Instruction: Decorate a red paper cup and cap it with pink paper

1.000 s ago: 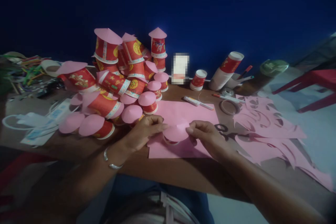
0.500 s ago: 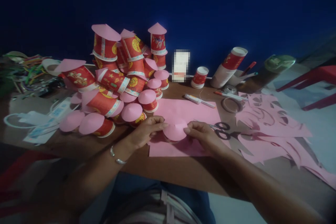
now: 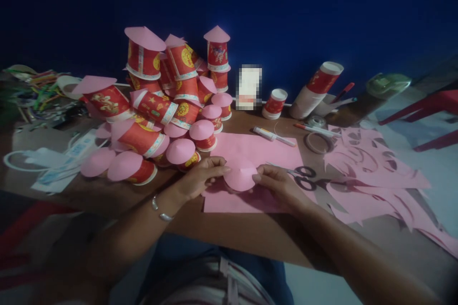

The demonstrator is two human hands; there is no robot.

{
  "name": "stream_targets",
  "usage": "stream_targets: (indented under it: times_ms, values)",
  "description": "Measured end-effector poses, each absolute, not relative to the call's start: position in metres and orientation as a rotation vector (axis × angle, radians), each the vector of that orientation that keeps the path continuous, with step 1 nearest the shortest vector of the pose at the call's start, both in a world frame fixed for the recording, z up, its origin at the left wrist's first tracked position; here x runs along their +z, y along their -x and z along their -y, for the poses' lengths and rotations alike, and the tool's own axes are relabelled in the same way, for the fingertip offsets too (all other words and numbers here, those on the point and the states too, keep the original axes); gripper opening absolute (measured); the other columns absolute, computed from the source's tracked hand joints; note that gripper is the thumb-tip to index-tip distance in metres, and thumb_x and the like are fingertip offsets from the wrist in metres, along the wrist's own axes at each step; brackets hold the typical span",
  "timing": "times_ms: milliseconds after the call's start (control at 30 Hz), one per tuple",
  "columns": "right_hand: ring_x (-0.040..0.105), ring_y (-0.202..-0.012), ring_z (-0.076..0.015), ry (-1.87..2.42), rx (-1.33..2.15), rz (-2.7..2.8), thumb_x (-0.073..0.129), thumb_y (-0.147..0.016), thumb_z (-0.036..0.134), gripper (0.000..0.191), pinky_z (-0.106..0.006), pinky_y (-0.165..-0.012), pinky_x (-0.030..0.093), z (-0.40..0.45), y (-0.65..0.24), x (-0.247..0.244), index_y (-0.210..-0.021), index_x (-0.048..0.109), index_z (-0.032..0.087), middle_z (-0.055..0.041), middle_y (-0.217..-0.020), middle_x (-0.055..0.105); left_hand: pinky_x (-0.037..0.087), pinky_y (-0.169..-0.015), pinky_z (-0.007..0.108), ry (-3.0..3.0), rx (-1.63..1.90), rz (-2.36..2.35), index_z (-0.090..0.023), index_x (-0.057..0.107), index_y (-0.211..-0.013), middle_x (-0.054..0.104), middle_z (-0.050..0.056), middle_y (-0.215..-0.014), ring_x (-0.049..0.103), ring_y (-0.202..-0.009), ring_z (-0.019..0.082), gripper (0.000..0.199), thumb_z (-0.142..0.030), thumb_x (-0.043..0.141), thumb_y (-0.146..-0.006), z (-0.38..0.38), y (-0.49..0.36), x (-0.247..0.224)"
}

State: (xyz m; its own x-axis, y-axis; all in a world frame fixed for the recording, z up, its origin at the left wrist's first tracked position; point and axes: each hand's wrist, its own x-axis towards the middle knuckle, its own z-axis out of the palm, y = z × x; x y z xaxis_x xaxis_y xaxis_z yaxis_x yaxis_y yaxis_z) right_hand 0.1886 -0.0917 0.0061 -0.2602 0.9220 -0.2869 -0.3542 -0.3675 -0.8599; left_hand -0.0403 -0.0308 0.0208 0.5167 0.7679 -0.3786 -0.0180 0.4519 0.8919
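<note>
A pink paper cone (image 3: 240,176) is held at its two sides, its point facing up. My left hand (image 3: 203,176) pinches its left edge between thumb and fingers. At the right edge, my right hand (image 3: 277,182) grips it the same way. Something pale shows just under the cone's rim, but I cannot make out what. Beneath lies a sheet of pink paper (image 3: 257,147) on the brown table (image 3: 171,219). Black-handled scissors (image 3: 304,178) rest close to my right hand, their blades partly covering the sheet.
Left of centre is a pile of red paper cups with pink cone tops (image 3: 143,138). A power strip (image 3: 67,162) with cables lies farther left. Pink paper scraps (image 3: 372,167), a tape roll (image 3: 318,143), a marker (image 3: 265,133), a red cup (image 3: 275,104) and stacked cups (image 3: 317,90) are toward the right.
The camera view has shifted slightly. Both hands keep their hold on the pink cone, with hardly any movement.
</note>
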Motion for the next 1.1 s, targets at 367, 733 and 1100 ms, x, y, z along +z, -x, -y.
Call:
stream_targets:
  times_ms: [367,733,1100]
  values:
    - [0.06,-0.062,-0.0118,1.027,1.75,0.907,0.088,-0.075,0.044,0.036,-0.025,-0.063,0.046,0.0911,-0.1897,0.0046,-0.069,0.067,0.017,-0.0012,-0.067,0.069,0.014,-0.042,0.017,-0.95,0.553,-0.882,-0.017,0.049,-0.067,0.041,-0.008,-0.055,0.03,-0.047,0.003,0.051,-0.047,0.089,-0.061,0.0294,0.0402,0.0192]
    - [0.06,-0.061,-0.0103,0.944,1.811,0.866,0.087,-0.078,0.04,0.033,-0.023,-0.061,0.044,0.0909,-0.1879,0.0018,-0.07,0.066,0.016,-0.0013,-0.069,0.071,0.019,-0.043,0.015,-0.924,0.547,-0.845,-0.017,0.048,-0.067,0.043,-0.008,-0.056,0.033,-0.046,0.002,0.054,-0.048,0.091,-0.062,0.0268,0.0424,0.0145]
    - [0.056,-0.059,-0.0108,1.002,1.771,0.901,0.089,-0.073,0.047,0.041,-0.025,-0.06,0.042,0.0902,-0.185,0.0034,-0.067,0.062,0.016,-0.0011,-0.066,0.068,0.021,-0.043,0.015,-0.933,0.531,-0.837,-0.016,0.049,-0.068,0.044,-0.007,-0.057,0.034,-0.047,0.003,0.055,-0.05,0.091,-0.062,0.0265,0.0433,0.0125]
